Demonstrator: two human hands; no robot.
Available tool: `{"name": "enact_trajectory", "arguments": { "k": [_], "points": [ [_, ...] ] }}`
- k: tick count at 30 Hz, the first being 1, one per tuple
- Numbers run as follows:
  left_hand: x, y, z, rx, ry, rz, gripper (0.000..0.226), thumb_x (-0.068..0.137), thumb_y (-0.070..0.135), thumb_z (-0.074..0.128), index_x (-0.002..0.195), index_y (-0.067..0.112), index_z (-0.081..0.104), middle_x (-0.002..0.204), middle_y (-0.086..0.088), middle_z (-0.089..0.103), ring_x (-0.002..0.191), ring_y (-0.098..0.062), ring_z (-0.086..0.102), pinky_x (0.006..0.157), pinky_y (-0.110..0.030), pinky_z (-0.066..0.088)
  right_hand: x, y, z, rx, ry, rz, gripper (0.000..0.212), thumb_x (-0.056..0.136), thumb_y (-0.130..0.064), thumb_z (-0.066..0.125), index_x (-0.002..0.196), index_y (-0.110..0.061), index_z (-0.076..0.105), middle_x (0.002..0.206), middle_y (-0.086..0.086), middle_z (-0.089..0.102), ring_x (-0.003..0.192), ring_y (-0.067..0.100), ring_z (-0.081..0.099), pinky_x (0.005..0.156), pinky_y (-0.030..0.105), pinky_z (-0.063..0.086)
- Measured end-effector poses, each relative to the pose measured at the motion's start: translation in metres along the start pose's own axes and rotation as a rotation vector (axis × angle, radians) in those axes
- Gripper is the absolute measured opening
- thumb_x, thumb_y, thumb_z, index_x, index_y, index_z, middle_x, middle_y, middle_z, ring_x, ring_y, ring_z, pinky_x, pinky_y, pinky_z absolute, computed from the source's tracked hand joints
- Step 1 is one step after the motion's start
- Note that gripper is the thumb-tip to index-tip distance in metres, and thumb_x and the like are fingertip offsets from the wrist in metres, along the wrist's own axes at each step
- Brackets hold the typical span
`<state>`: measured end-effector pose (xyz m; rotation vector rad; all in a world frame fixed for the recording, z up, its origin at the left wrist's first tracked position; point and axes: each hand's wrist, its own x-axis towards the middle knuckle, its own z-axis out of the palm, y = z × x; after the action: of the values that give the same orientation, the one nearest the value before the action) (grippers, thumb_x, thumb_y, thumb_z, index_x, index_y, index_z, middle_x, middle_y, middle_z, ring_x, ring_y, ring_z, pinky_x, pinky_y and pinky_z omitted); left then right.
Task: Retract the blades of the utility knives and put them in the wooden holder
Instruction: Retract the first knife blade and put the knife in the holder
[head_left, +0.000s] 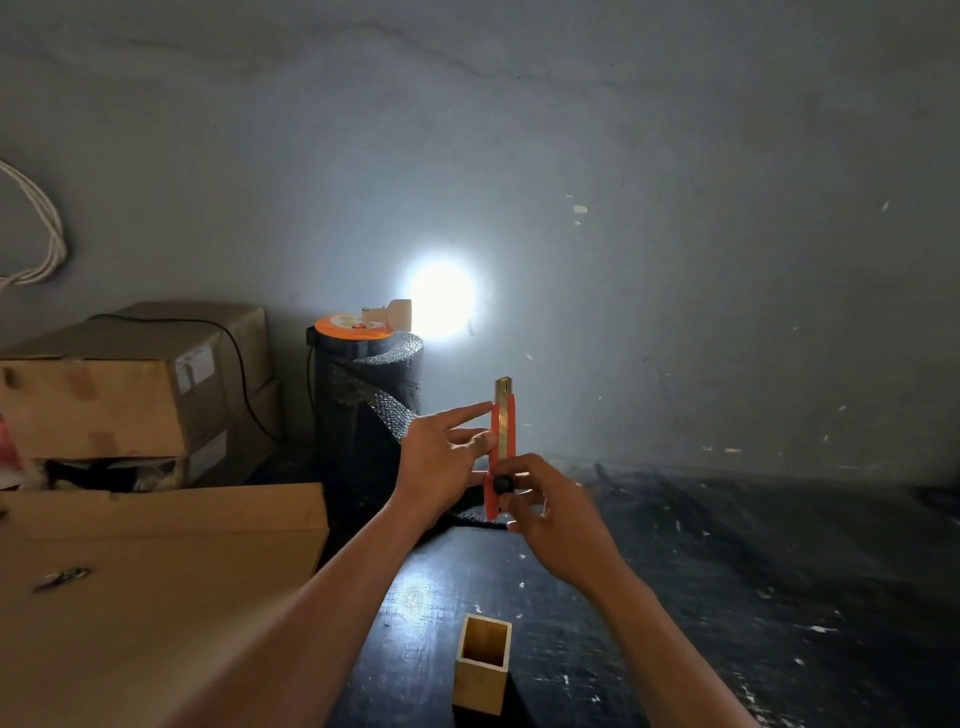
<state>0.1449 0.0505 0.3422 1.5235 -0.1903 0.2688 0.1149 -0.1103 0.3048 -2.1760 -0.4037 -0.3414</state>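
A: Status?
B: Both hands grip the knife (503, 447) upright above the tabletop (727, 571): left hand (441, 457) steadying, right hand (550, 514) on slider. Blade tip out.
A: Slide fully back, then drop into holder (482, 662).

I see an orange utility knife (502, 452) with a black slider and silvery blade. Below it stands a pale tan wooden holder (482, 670) on the glossy black, white-flecked table (727, 571); left, brown cardboard boxes (130, 395).

One utility knife (502, 447), one wooden holder (482, 662), two hands (441, 457), three cardboard boxes (119, 395), one lamp (441, 299)
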Motion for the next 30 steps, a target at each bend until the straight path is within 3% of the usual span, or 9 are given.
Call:
{"name": "enact_trajectory", "arguments": {
  "k": [5,9,14,17,19,21,26,28,30],
  "points": [
    [0.001,-0.014,-0.002,-0.01,0.013,-0.02,0.039,0.09,-0.002,0.073,0.124,0.016,0.074,0.096,-0.016,0.081,0.087,-0.029,0.081,0.075,-0.056,0.065,-0.002,0.007,0.006,0.061,-0.004,0.009,0.021,0.098,-0.026,0.064,0.108,-0.042,0.054,0.099,-0.032,0.059,0.101,0.007,0.067,0.085,0.021,0.054],
    [0.0,-0.022,-0.005,-0.016,-0.018,-0.033,0.039,0.091,-0.003,0.071,0.126,0.015,0.072,0.099,-0.017,0.081,0.087,-0.031,0.081,0.077,-0.057,0.064,-0.001,0.008,0.007,0.117,0.041,0.015,0.027,0.095,-0.037,0.066,0.115,-0.039,0.05,0.106,-0.025,0.062,0.094,0.006,0.068,0.085,0.026,0.058],
    [-0.009,-0.045,-0.006,-0.012,-0.096,-0.026,0.039,0.094,0.0,0.068,0.131,0.009,0.069,0.107,-0.017,0.08,0.093,-0.035,0.079,0.079,-0.057,0.064,0.012,0.016,0.005,0.205,0.115,0.053,0.036,0.098,-0.03,0.063,0.13,-0.038,0.048,0.11,-0.015,0.063,0.089,0.006,0.067,0.069,0.015,0.056],
    [-0.014,-0.062,-0.002,-0.006,-0.127,-0.029,0.037,0.093,-0.002,0.067,0.129,0.006,0.069,0.106,-0.019,0.08,0.091,-0.032,0.08,0.073,-0.043,0.066,0.022,0.024,0.009,0.247,0.115,0.114,0.034,0.098,-0.031,0.063,0.131,-0.027,0.057,0.111,-0.009,0.067,0.089,0.009,0.07,0.065,0.015,0.058],
    [-0.015,-0.075,0.001,-0.001,-0.126,-0.046,0.036,0.092,-0.004,0.068,0.126,0.004,0.07,0.104,-0.019,0.08,0.089,-0.03,0.081,0.07,-0.035,0.065,0.026,0.033,0.014,0.265,0.11,0.139,0.032,0.097,-0.035,0.064,0.126,-0.022,0.063,0.11,-0.005,0.072,0.093,0.017,0.074,0.071,0.022,0.063],
    [-0.015,-0.093,0.001,-0.001,-0.104,-0.087,0.035,0.09,-0.004,0.071,0.125,0.002,0.071,0.104,-0.018,0.08,0.09,-0.03,0.08,0.074,-0.04,0.066,0.027,0.046,0.021,0.274,0.095,0.176,0.023,0.097,-0.035,0.065,0.118,-0.025,0.064,0.106,-0.002,0.075,0.094,0.021,0.076,0.079,0.033,0.065],
    [-0.014,-0.151,-0.005,0.115,0.005,-0.296,0.021,0.095,-0.001,0.065,0.113,0.006,0.075,0.1,-0.009,0.08,0.097,-0.027,0.078,0.076,-0.037,0.065,0.022,0.087,0.038,0.252,0.051,0.245,0.024,0.094,-0.011,0.068,0.112,-0.024,0.06,0.091,0.007,0.074,0.084,0.022,0.076,0.079,0.046,0.065],
    [-0.017,-0.178,-0.007,0.221,-0.009,-0.359,0.024,0.092,0.005,0.07,0.115,0.011,0.074,0.107,-0.008,0.078,0.105,-0.026,0.075,0.083,-0.041,0.065,0.021,0.103,0.046,0.233,0.029,0.278,0.022,0.092,-0.013,0.066,0.109,-0.026,0.06,0.089,0.007,0.074,0.082,0.023,0.076,0.079,0.05,0.064],
    [-0.021,-0.201,-0.007,0.375,-0.073,-0.387,0.042,0.086,0.013,0.078,0.127,0.015,0.069,0.123,-0.006,0.074,0.114,-0.023,0.071,0.091,-0.041,0.062,0.023,0.122,0.058,0.203,0.014,0.318,0.018,0.09,-0.02,0.066,0.102,-0.033,0.061,0.088,0.004,0.075,0.081,0.022,0.076,0.079,0.053,0.063]
  ]
}}
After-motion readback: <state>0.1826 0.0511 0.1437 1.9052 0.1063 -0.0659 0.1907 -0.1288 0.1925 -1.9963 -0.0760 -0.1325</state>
